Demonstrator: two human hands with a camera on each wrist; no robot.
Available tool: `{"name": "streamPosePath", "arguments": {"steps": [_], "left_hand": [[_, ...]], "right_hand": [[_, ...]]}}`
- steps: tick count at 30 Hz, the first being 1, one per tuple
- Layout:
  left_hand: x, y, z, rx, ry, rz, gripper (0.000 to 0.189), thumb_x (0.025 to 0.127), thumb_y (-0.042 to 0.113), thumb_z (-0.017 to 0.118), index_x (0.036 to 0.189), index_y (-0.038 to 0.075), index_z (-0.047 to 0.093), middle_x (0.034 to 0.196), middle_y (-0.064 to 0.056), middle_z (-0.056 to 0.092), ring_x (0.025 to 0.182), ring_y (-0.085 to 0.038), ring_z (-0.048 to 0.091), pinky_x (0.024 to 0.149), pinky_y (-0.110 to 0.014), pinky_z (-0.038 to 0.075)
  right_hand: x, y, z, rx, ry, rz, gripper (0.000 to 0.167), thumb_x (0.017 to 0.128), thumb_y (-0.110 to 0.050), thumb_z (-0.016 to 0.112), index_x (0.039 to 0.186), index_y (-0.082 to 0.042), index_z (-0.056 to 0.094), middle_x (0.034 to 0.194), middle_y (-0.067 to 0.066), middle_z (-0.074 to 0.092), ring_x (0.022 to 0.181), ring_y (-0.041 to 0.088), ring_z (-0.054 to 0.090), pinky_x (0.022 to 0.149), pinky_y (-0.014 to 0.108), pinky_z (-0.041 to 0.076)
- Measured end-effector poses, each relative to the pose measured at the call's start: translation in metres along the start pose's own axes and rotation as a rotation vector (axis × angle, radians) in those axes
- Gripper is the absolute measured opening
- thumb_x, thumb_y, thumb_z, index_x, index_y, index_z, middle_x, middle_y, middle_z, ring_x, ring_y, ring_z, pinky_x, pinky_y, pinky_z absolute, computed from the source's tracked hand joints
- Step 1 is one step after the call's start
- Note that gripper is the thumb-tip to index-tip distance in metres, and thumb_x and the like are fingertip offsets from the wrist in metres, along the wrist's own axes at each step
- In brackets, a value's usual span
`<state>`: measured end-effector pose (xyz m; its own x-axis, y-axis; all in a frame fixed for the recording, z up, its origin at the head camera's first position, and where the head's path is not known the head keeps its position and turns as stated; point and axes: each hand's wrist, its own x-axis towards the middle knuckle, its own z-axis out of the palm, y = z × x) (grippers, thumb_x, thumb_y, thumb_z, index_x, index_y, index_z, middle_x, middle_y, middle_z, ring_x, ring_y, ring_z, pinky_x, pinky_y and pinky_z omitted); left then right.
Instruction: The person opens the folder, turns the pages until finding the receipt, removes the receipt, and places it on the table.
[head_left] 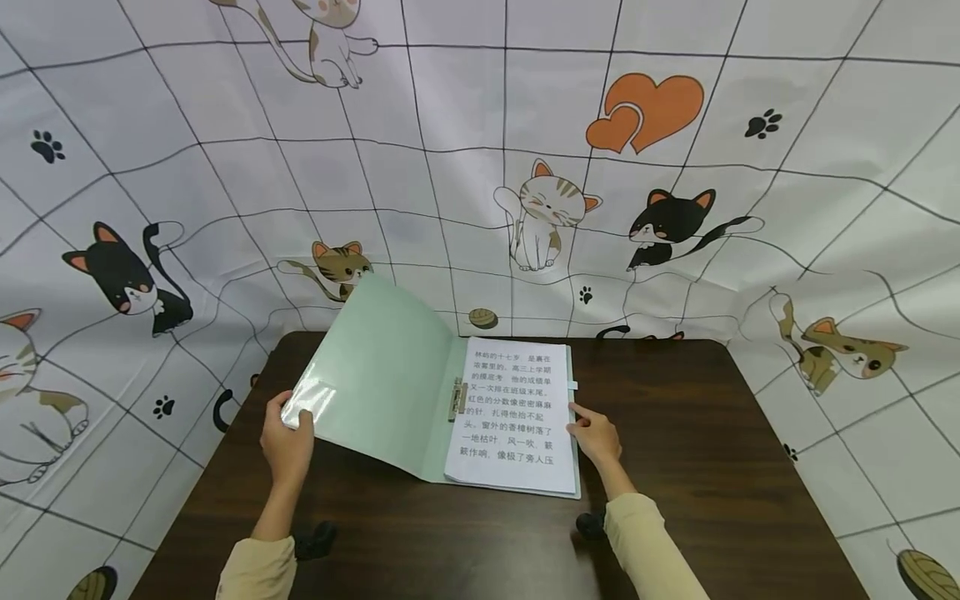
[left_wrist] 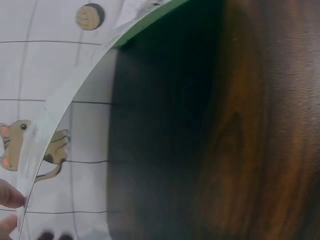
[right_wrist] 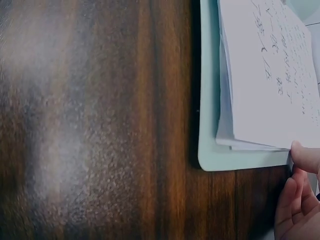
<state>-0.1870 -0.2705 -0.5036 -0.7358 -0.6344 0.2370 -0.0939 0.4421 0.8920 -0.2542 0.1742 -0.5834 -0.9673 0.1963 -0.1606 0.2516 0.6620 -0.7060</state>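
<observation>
A pale green file folder (head_left: 382,375) lies opened on the table, its cover raised and tilted at the left. Printed paper sheets (head_left: 513,425) lie on its right side, next to a metal clip (head_left: 457,400) near the spine. My left hand (head_left: 288,446) pinches the lower left corner of the cover between thumb and fingers; only the fingertips (left_wrist: 10,195) show in the left wrist view. At the folder's right edge, my right hand (head_left: 598,435) holds the rim, thumb on top by the sheets and the other fingers curled below, as the right wrist view shows.
The dark wooden table (head_left: 675,417) extends around the folder. Behind and beside it hangs a white grid-patterned sheet (head_left: 450,100) printed with cats, hearts and paw prints. A small tab (head_left: 573,385) sticks out from the folder's right side.
</observation>
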Motion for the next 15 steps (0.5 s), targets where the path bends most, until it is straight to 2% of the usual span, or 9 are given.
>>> {"name": "streamPosePath", "arguments": {"steps": [3, 6, 10, 13, 15], "left_hand": [[-0.001, -0.008, 0.002, 0.091, -0.021, 0.048, 0.05, 0.089, 0.006, 0.051, 0.136, -0.007, 0.044, 0.137, -0.037, 0.04, 0.119, -0.051, 0.042, 0.093, -0.06, 0.034], [-0.004, -0.015, 0.005, 0.161, -0.029, 0.108, 0.054, 0.089, 0.007, 0.052, 0.138, -0.013, 0.039, 0.149, -0.039, 0.022, 0.138, -0.056, 0.021, 0.11, -0.07, 0.017], [-0.005, -0.023, 0.014, 0.275, -0.025, 0.193, 0.055, 0.09, 0.008, 0.051, 0.138, -0.015, 0.039, 0.156, -0.038, 0.009, 0.146, -0.056, 0.001, 0.11, -0.075, -0.007], [-0.007, -0.027, 0.024, 0.339, -0.053, 0.24, 0.054, 0.09, 0.008, 0.05, 0.137, -0.016, 0.041, 0.156, -0.039, 0.007, 0.146, -0.056, -0.001, 0.108, -0.075, -0.012], [-0.009, -0.026, 0.031, 0.366, -0.07, 0.261, 0.054, 0.089, 0.008, 0.051, 0.136, -0.017, 0.043, 0.155, -0.041, 0.009, 0.145, -0.057, 0.0, 0.106, -0.077, -0.012]], "right_hand": [[-0.002, -0.002, 0.0, 0.009, 0.005, -0.009, 0.045, 0.09, -0.02, 0.064, 0.135, -0.022, 0.06, 0.081, 0.002, 0.06, 0.061, 0.016, 0.042, 0.055, 0.031, 0.028], [-0.003, -0.003, 0.0, 0.005, 0.007, -0.009, 0.046, 0.09, -0.02, 0.064, 0.135, -0.022, 0.06, 0.082, 0.003, 0.06, 0.062, 0.017, 0.044, 0.056, 0.03, 0.028], [-0.004, -0.004, 0.001, 0.001, 0.004, -0.013, 0.046, 0.09, -0.021, 0.064, 0.136, -0.022, 0.059, 0.083, 0.003, 0.059, 0.064, 0.017, 0.044, 0.056, 0.03, 0.028], [-0.004, -0.004, 0.0, 0.005, 0.006, -0.013, 0.047, 0.09, -0.021, 0.065, 0.136, -0.022, 0.059, 0.083, 0.003, 0.06, 0.061, 0.016, 0.043, 0.054, 0.03, 0.028], [-0.003, -0.003, 0.0, 0.008, 0.007, -0.011, 0.047, 0.089, -0.021, 0.065, 0.136, -0.022, 0.059, 0.084, 0.003, 0.061, 0.06, 0.016, 0.042, 0.053, 0.03, 0.028]]}}
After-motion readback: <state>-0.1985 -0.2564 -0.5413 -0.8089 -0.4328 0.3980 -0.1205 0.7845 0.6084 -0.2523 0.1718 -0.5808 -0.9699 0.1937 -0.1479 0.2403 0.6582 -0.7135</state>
